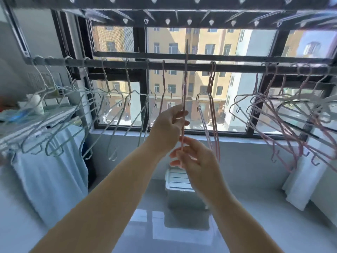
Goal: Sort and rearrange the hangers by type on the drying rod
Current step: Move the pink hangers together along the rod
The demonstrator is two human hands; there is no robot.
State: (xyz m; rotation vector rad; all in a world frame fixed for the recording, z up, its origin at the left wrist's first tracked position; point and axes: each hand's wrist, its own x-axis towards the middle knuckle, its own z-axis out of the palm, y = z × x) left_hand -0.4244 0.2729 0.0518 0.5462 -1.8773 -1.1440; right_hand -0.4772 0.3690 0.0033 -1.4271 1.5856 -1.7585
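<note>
A dark drying rod (182,65) runs across the window. Several pale blue-green hangers (76,114) hang on its left part and several pink hangers (284,125) on its right part. One pink hanger (185,84) is seen edge-on in the middle, its top reaching above the rod. My left hand (169,125) grips this hanger partway down. My right hand (193,157) pinches its lower end. More pink hangers (212,106) hang just right of my hands.
A second rack (182,15) with clips hangs overhead. Light blue cloth (52,172) drapes at the left below a cluttered shelf. A white plastic box (179,187) sits on the floor under my hands. White cloth (306,179) hangs at the right.
</note>
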